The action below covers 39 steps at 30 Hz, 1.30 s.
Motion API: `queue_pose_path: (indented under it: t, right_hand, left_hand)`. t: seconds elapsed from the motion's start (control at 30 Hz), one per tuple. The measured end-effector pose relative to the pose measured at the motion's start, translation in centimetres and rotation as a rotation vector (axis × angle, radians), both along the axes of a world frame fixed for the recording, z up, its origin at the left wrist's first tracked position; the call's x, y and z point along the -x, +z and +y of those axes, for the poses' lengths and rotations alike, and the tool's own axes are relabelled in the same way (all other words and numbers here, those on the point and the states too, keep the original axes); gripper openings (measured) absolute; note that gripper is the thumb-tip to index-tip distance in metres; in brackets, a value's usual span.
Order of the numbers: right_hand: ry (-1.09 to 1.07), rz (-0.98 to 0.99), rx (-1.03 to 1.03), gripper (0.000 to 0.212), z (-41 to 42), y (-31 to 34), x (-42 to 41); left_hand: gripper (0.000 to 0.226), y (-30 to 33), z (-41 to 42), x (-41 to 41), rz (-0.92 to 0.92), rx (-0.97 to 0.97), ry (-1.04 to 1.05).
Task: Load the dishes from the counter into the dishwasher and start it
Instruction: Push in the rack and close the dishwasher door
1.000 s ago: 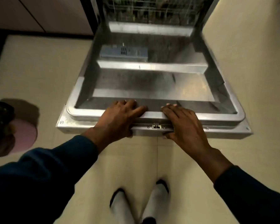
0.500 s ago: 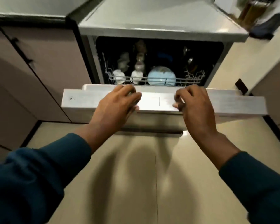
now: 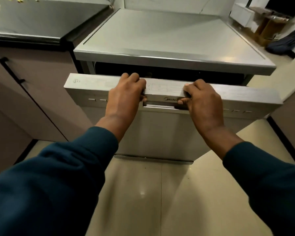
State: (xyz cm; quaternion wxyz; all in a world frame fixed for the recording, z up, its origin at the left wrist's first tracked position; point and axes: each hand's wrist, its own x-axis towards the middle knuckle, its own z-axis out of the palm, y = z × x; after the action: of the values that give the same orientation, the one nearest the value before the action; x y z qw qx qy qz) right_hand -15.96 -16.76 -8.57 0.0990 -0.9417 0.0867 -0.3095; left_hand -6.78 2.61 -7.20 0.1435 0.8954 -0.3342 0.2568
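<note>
Since the earlier frame we've swung the dishwasher door [image 3: 160, 126] nearly closed, left hand [image 3: 126, 94] and right hand [image 3: 203, 103] both gripping its top edge mid-frame; latching and starting remain.

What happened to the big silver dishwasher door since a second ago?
The silver dishwasher door swung up from lying flat to almost shut; only a dark slit shows, and the dish rack is hidden now. The left hand and right hand stayed on its top edge, fingers over it, thumbs now under the front lip. The blue sleeves look the same.
</note>
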Motion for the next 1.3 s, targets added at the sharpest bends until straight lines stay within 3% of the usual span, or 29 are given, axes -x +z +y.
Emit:
queue_pose_path:
  t: [0.07,0.13,0.37,0.53,0.63,0.77,1.0,1.3]
  right_hand:
    - [0.006,-0.002,-0.056,0.016,-1.0,0.4,-1.3]
    - [-0.026,-0.006,0.021,0.018,-1.4,0.7,-2.6]
    - [-0.004,-0.006,0.006,0.028,-3.1,2.0,-4.9]
    - [-0.001,0.13,0.226,0.023,-4.2,2.2,-5.5]
    - [0.025,0.057,0.156,0.038,-3.7,2.5,-5.7]
    - [-0.013,0.009,0.078,0.075,-2.9,3.4,-6.3]
    - [-0.16,0.002,0.315,0.055,-3.4,2.8,-8.0]
    - [-0.24,-0.088,0.375,0.042,-3.0,2.2,-9.0]
  left_hand:
    - [0.017,0.0,-0.7,-1.4,-0.029,0.013,0.018]
    - [0.017,0.3,-1.3,-2.8,-0.067,0.018,0.027]
    - [0.018,1.3,-2.6,-5.0,-0.193,-0.13,-0.057]
    - [0.023,1.6,-2.1,-6.9,-0.03,-0.144,-0.124]
    - [0.043,2.1,-2.5,-7.4,0.029,-0.102,-0.172]
    - [0.076,3.1,-3.2,-7.8,0.026,-0.034,-0.126]
    - [0.04,2.7,-4.6,-8.1,-0.178,-0.08,0.013]
    - [0.04,1.6,-5.5,-8.5,-0.297,-0.011,0.079]
